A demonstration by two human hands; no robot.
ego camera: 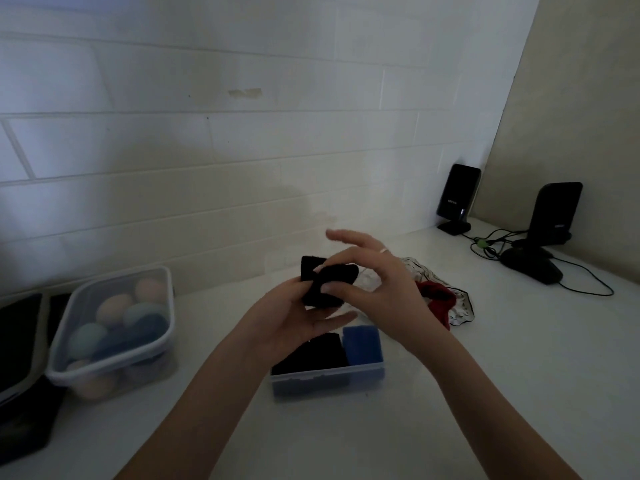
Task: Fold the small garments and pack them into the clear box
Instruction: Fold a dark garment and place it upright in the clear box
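A small black garment (327, 284), folded into a compact wad, is held in the air above the clear box (329, 374). My left hand (294, 317) grips it from below and my right hand (374, 289) pinches it from the right with several fingers spread. Inside the clear box lie a folded black garment (315, 355) on the left and a folded blue one (363, 344) on the right. Behind my right hand a red garment (438, 299) and a white one with dark trim (460, 306) lie loose on the white counter.
A larger clear tub (159, 337) with pastel rolled items stands at the left, next to dark objects (20, 375) at the left edge. Two black stands (457, 199) (554, 216), a mouse (533, 268) and cables sit at the back right. A tiled wall closes the back.
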